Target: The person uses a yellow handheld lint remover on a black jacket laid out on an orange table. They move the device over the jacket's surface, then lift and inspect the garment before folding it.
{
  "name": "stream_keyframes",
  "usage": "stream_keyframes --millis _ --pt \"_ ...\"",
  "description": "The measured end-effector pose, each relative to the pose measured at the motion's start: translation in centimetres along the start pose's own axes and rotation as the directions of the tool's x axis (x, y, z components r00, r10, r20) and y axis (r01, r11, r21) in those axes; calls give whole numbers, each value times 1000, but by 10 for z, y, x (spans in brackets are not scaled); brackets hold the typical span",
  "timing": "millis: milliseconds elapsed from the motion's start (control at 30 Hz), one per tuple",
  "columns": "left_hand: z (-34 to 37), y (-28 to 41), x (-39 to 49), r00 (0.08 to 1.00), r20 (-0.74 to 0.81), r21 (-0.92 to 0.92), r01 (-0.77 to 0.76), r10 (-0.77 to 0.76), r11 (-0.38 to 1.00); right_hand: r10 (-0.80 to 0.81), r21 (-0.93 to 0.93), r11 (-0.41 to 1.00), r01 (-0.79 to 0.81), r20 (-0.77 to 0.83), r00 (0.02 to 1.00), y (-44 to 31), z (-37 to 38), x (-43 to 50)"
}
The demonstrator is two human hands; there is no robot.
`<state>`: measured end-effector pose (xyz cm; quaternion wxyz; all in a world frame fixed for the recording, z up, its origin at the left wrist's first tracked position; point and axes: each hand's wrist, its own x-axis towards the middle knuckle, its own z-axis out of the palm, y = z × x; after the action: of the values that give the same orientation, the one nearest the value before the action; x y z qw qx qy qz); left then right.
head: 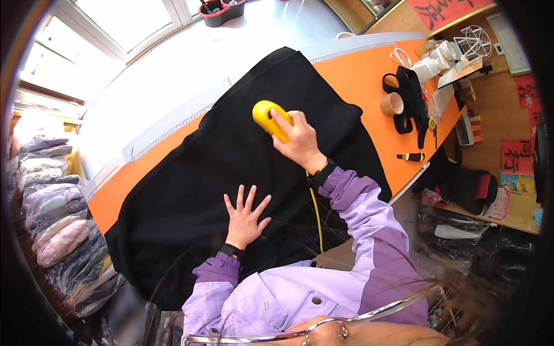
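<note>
A large piece of black fabric lies spread over the orange tabletop and hangs past its near edge. My right hand grips a yellow handheld device, perhaps a fabric shaver, on the upper middle of the cloth; its underside is hidden. A yellow cord comes out below my right wrist and runs down towards my body. Flat on the fabric, fingers spread and holding nothing, my left hand rests lower and to the left of the device.
Right of the cloth lie a utility knife, a tape roll and black elastic strap. A white bottle stands farther back. Measuring strips run along the table's far side. Bagged garments are stacked at the left.
</note>
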<state>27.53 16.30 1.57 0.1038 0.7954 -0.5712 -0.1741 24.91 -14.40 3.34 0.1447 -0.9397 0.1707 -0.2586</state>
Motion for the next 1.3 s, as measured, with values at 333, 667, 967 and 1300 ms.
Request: stream_keyframes --millis 333,667,967,1300 --pt "-3 0 5 999 -31 46 -7 8 999 325 -72 939 -336 -125 937 26 -18 3" --pt "-6 -40 48 993 -112 146 42 -25 988 390 -113 910 -400 -101 915 -9 -58 -31" --pt "-9 -3 52 933 -305 52 216 -190 975 431 -79 895 -440 -103 896 -6 -150 -185" --pt "31 68 -94 982 59 44 177 -179 983 510 -162 820 -549 -228 829 9 -130 -222"
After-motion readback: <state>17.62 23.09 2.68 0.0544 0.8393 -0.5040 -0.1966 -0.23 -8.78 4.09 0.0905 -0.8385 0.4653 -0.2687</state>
